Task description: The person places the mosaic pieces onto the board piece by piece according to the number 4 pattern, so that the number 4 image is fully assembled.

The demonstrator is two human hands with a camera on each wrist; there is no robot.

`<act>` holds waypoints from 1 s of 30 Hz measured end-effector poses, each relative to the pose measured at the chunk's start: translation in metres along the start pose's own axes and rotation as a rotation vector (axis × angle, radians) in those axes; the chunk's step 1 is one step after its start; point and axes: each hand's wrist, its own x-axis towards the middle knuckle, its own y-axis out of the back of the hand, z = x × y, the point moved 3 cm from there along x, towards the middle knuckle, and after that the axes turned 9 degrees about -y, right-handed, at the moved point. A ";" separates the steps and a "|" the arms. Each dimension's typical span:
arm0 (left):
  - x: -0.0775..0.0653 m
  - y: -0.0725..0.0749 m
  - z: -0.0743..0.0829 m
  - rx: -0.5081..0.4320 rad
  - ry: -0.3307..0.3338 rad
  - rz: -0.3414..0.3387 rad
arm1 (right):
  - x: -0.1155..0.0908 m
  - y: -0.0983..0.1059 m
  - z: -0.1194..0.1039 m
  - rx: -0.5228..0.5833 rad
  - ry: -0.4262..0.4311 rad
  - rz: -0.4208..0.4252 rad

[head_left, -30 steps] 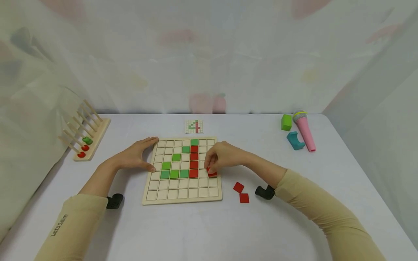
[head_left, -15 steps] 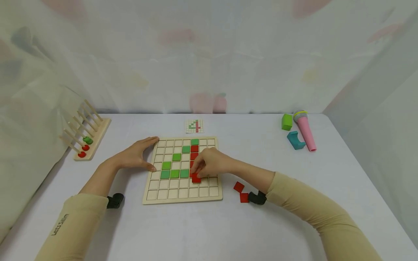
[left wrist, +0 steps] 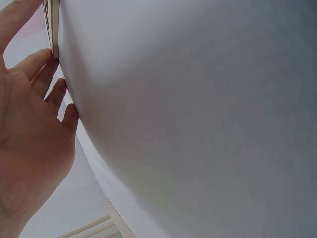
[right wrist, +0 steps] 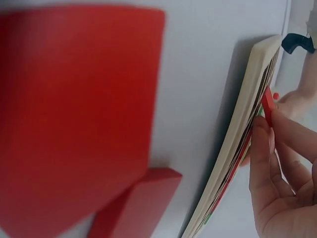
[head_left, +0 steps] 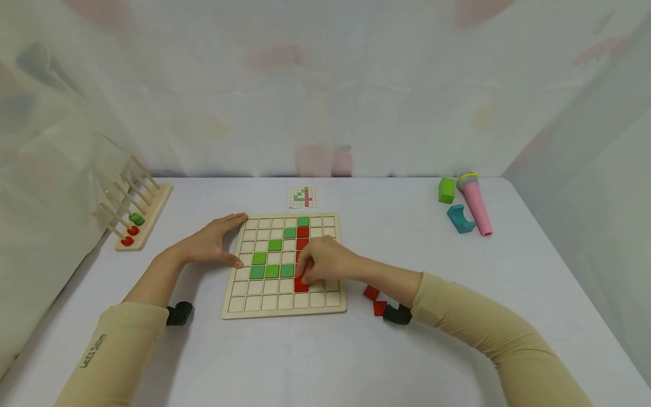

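A wooden grid board (head_left: 285,313) lies on the white table, holding green tiles (head_left: 272,271) in a stepped line and row, and a column of red tiles (head_left: 303,232). My left hand (head_left: 205,243) rests at the board's left edge, thumb and fingers spread along it; the left wrist view shows its fingertips against the board's side. With thumb and fingers my right hand (head_left: 330,260) pinches a red tile (head_left: 301,285) over the cell at the column's near end. In the right wrist view that red tile (right wrist: 268,106) stands tilted against the board. The hand hides part of the red column.
Two loose red tiles (head_left: 371,292) lie right of the board, beside the right wrist's black camera (head_left: 397,315). A small pattern card (head_left: 303,197) lies behind the board. A peg rack (head_left: 161,204) stands left; a green block (head_left: 446,191), teal block (head_left: 460,219) and toy microphone (head_left: 476,206) lie right.
My right hand has moved left across the board with the red tile, from its right side to the near end of the red column. The left hand has stayed in place.
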 end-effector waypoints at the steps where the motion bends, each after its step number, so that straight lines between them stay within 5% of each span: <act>1: 0.000 0.000 0.000 0.001 0.001 0.000 | 0.000 0.000 -0.001 -0.008 0.003 0.006; 15: 0.000 0.000 0.000 -0.003 -0.001 -0.005 | -0.001 -0.004 0.000 -0.110 0.034 0.051; 30: 0.000 0.001 0.002 -0.002 -0.005 -0.001 | -0.009 0.017 0.011 -0.058 0.046 0.054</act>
